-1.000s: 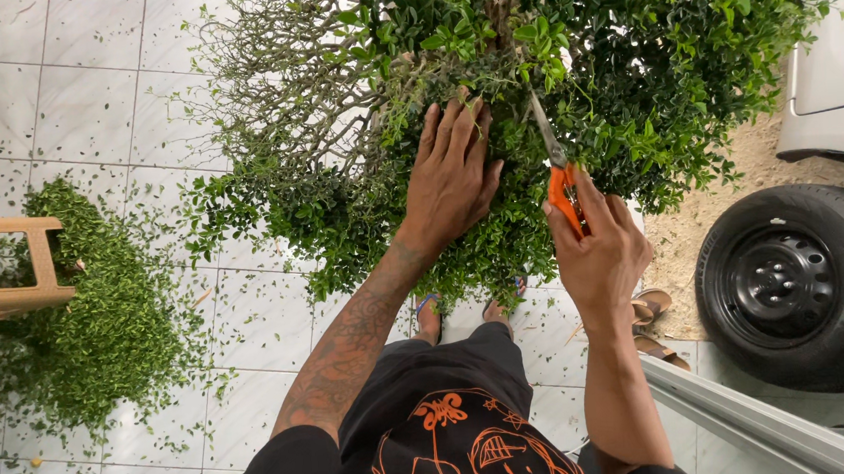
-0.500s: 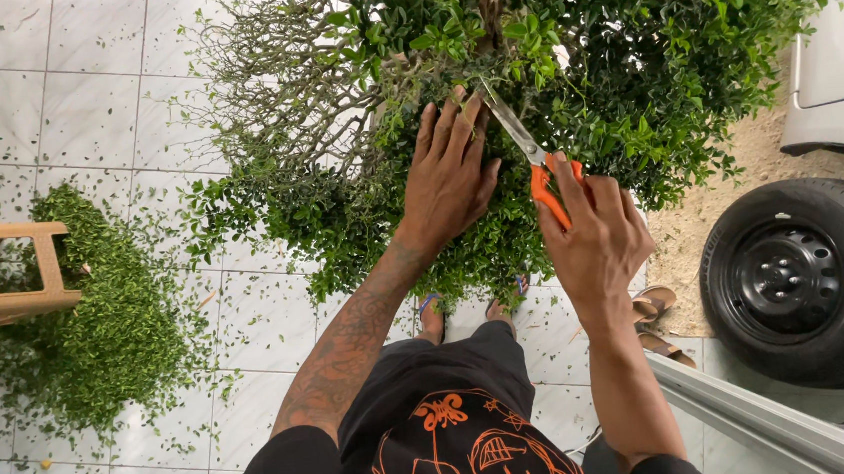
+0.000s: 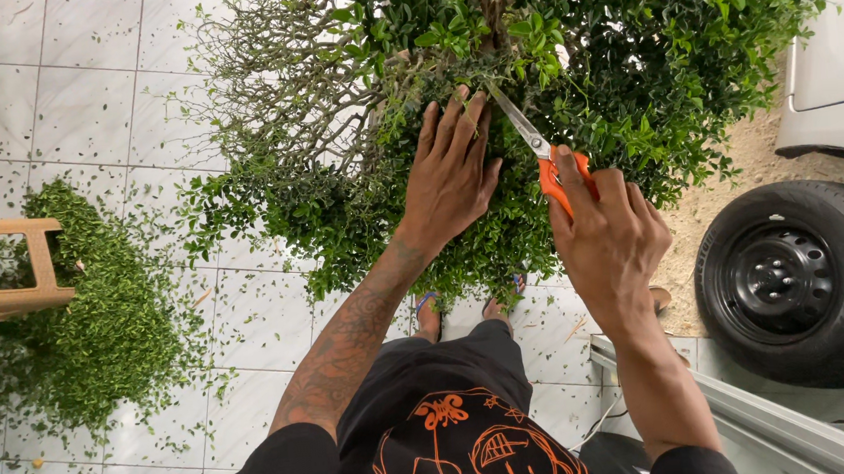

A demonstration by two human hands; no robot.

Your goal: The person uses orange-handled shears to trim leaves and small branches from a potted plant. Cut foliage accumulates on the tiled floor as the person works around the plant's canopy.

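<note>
Over a leafy green shrub (image 3: 531,88) on a tiled patio, a person's left hand (image 3: 451,180) lies flat on the foliage, fingers (image 3: 453,124) spread and pointing toward 12 o'clock, while the right hand (image 3: 608,237) grips orange-handled scissors (image 3: 541,152), fingers (image 3: 640,205) curled around the handles. The blades point toward 11 o'clock into the leaves, just beside the left hand's fingertips; how far they are parted cannot be told among the foliage. Compared with half a second ago, the scissors sit at much the same slant and the left hand has stayed pressed on the same patch; a second ago the blades stood nearly upright, toward 12 o'clock. The shrub's 10 o'clock side shows bare grey twigs (image 3: 280,88). The floor (image 3: 49,86) is pale square tile, strewn with clippings. A heap of cut leaves (image 3: 88,323) lies at 9 o'clock around a wooden stool (image 3: 8,265). At 3 o'clock a black car tyre (image 3: 797,283) on a dark steel wheel stands beside sandy ground (image 3: 729,183), under a white vehicle body (image 3: 840,64). Two sandalled feet (image 3: 428,317) show beneath the shrub.
</note>
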